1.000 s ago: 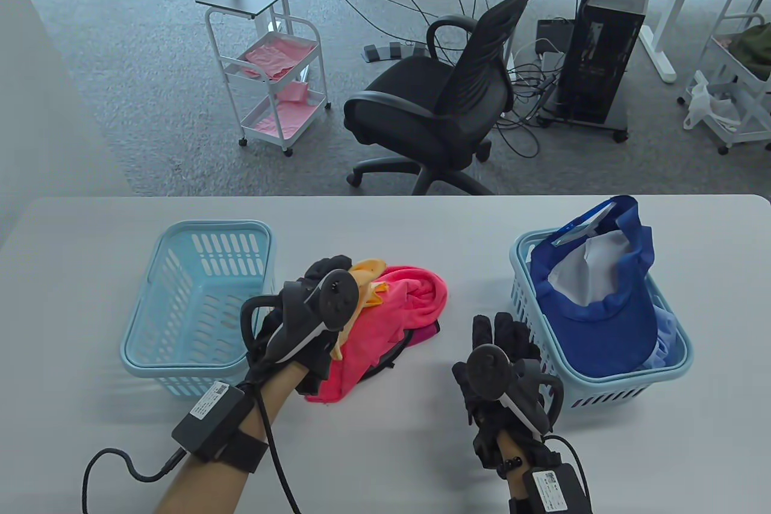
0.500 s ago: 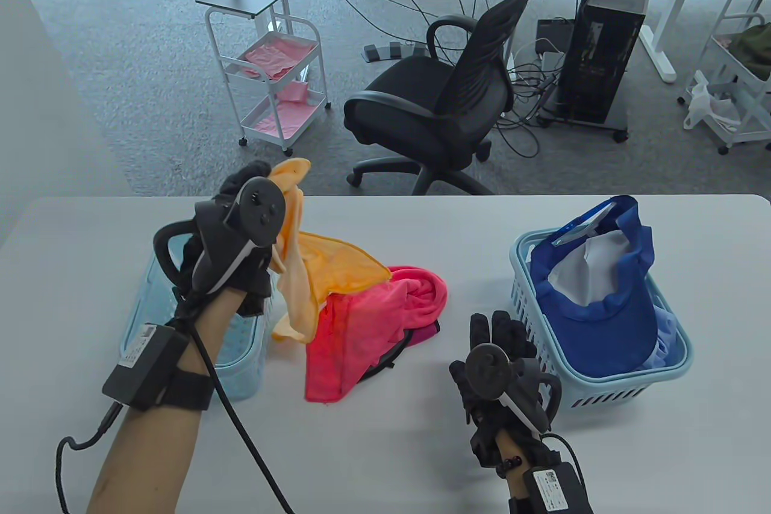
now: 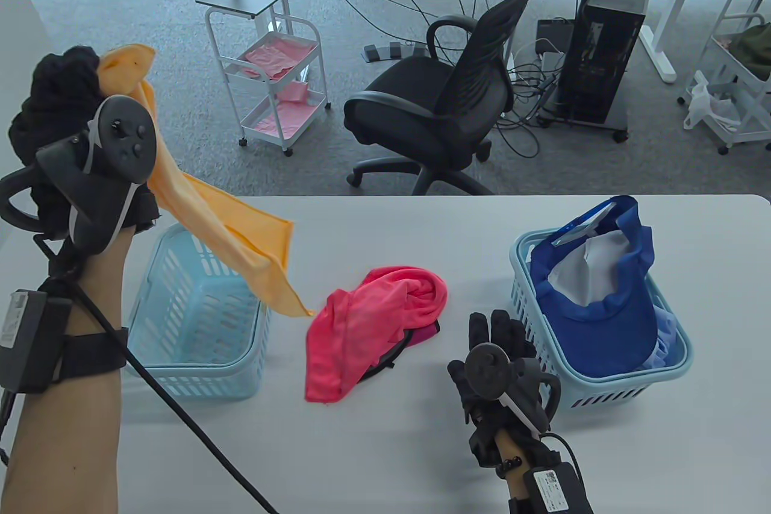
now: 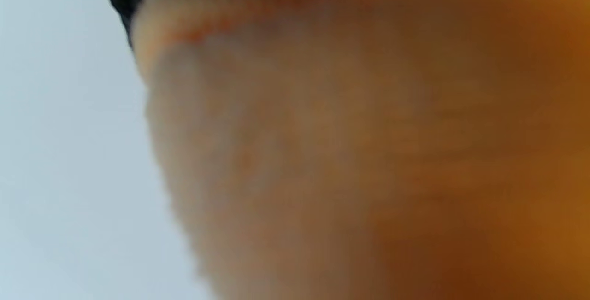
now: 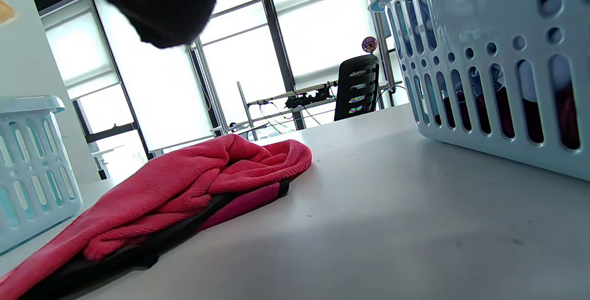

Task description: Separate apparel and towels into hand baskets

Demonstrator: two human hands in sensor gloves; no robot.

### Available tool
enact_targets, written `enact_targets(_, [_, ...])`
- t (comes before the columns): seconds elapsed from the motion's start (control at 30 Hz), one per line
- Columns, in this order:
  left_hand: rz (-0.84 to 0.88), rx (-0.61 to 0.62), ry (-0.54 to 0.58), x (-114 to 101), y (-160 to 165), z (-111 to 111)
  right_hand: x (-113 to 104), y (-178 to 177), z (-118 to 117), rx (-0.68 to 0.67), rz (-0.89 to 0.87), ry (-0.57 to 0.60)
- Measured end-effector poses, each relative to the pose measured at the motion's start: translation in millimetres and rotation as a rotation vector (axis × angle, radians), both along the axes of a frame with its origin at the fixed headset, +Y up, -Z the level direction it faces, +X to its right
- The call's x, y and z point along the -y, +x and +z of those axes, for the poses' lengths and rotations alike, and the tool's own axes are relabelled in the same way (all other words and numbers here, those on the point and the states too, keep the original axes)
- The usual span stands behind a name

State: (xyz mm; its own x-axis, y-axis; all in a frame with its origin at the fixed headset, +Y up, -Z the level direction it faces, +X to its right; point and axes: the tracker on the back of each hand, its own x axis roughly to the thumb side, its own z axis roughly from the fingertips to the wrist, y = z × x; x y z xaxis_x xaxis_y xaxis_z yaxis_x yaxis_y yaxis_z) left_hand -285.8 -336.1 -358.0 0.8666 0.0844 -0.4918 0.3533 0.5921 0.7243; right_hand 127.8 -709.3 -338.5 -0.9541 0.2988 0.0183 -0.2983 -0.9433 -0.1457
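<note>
Left hand (image 3: 60, 134) holds the orange towel (image 3: 223, 225) up high; right hand (image 3: 503, 357) lies flat on the table (image 3: 385, 454), fingers straight

Its low corner hangs in the air over the near right rim of the left basket (image 3: 193, 309), which looks bare inside. Between the two baskets lies a pink towel (image 3: 367, 327) with dark cloth under it, and bare table all around it. Right hand is just beside the right basket (image 3: 602, 381), which holds a blue cap (image 3: 608, 309). White labels on both wrist boxes are too small to read. Left wrist view is only a blur of orange
</note>
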Motion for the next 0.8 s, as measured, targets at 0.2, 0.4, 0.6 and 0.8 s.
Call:
enact_targets(0.2, [-0.013, -0.005, -0.127, 35.7, -7.0, -12.8, -0.1, -0.8, 0.5, -0.001, 0.011, -0.005])
enact_targets(0.4, [-0.018, 0.010, -0.281, 92.3, -7.4, -34.1, -0.2, -1.2, 0.6, -0.003, 0.010, -0.005])
enact_targets(0.6, [0.019, 0.031, -0.412, 137.4, -5.0, -49.7, -0.3, -1.5, 0.5, -0.004, 0.008, -0.006])
enact_targets(0.8, [0.053, 0.042, -0.662, 187.1, -5.3, -63.5, -0.7, -1.3, 0.7, -0.001, 0.010, -0.006])
